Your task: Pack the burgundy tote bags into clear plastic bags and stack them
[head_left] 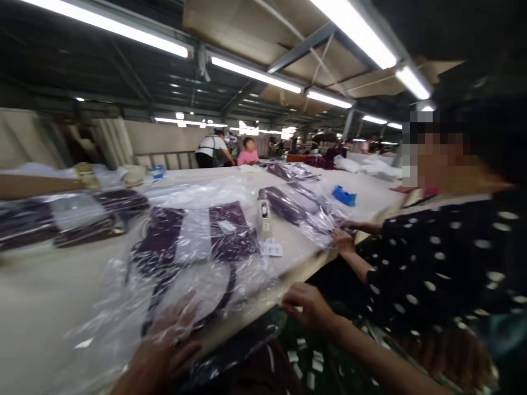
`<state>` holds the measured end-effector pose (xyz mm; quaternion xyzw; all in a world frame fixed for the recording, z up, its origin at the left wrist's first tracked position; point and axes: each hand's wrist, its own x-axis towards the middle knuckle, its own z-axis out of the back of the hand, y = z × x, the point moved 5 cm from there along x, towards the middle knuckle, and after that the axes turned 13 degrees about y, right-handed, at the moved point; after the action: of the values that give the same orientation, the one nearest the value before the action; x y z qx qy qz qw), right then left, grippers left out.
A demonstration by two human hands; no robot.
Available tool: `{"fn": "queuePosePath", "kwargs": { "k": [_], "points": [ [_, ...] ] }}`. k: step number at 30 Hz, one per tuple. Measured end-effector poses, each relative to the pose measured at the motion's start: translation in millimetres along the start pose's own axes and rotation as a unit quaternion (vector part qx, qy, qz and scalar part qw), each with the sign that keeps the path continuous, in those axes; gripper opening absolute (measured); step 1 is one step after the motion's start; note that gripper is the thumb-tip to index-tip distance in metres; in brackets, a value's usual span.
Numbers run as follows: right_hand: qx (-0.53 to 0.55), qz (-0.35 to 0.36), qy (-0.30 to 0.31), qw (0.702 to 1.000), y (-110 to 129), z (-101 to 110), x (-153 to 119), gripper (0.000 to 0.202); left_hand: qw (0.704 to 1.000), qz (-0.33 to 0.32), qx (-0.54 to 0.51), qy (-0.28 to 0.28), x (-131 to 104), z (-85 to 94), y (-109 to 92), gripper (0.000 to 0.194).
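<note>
We judge the bag (197, 258) light, slippery; grasp its edge. Left grip (167, 332) spread wide against it; right grip (308, 305) curled, contents unclear.

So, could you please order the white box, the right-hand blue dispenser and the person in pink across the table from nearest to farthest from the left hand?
From the left hand:
1. White box, beyond and to the right.
2. Blue dispenser, farther right.
3. Person in pink, farthest back.

The single head view looks forward and slightly down across the surface (28, 312), with left hand (164, 337) and right hand (308, 306) close at bottom, lights (255, 74) along the top.
</note>
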<state>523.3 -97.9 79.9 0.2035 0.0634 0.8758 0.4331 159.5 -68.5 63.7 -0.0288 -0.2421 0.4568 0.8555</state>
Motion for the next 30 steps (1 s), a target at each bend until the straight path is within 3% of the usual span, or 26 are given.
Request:
{"fn": "queuePosePath", "kwargs": {
  "k": [1,3,5,6,10,13,16,19,21,23,25,27,30],
  "points": [
    [0.003,-0.044,-0.049,0.998,-11,8,4,0.020,1.000,0.015,0.021,0.014,-10,-2.2,14,0.054],
    [-0.006,-0.106,-0.097,0.990,-27,8,16,0.047,0.996,0.060,0.062,0.024,-30,-3.7,37,0.061],
    [0.004,-0.125,-0.075,0.989,-33,-9,31,0.079,0.990,0.106,0.085,0.022,-43,-4.8,48,0.061],
    [0.023,-0.125,-0.050,0.991,-33,-22,39,0.083,0.989,0.117,0.086,0.031,-46,-7.4,48,0.059],
    [0.098,-0.092,0.017,0.991,-24,-62,62,0.058,0.989,0.104,0.049,0.095,-36,-23.1,31,0.052],
    [0.119,-0.041,0.071,0.990,-25,-66,66,0.034,0.991,0.083,0.022,0.104,-27,-22.9,24,0.057],
    [0.170,-0.031,0.179,0.969,-29,-56,61,0.021,0.991,0.108,0.021,0.071,-32,-10.1,40,0.062],
    [0.287,-0.075,0.279,0.913,-16,-37,72,0.017,0.978,0.198,0.065,0.015,-46,5.3,72,0.062],
    [0.344,-0.070,0.275,0.895,6,-21,105,0.025,0.958,0.269,0.093,-0.023,-61,12.1,90,0.059],
    [0.331,-0.025,0.190,0.924,29,-9,159,0.033,0.939,0.319,0.113,-0.059,-78,14.9,95,0.061],
    [0.256,0.030,0.071,0.964,52,-9,215,0.039,0.927,0.342,0.130,-0.084,-96,13.9,91,0.066],
    [0.159,0.069,0.015,0.985,72,-33,258,0.049,0.915,0.360,0.145,-0.107,-118,11.4,81,0.072],
    [0.031,0.117,0.091,0.988,94,-98,283,0.061,0.892,0.408,0.148,-0.125,-155,9.7,67,0.078]
  ]
}}
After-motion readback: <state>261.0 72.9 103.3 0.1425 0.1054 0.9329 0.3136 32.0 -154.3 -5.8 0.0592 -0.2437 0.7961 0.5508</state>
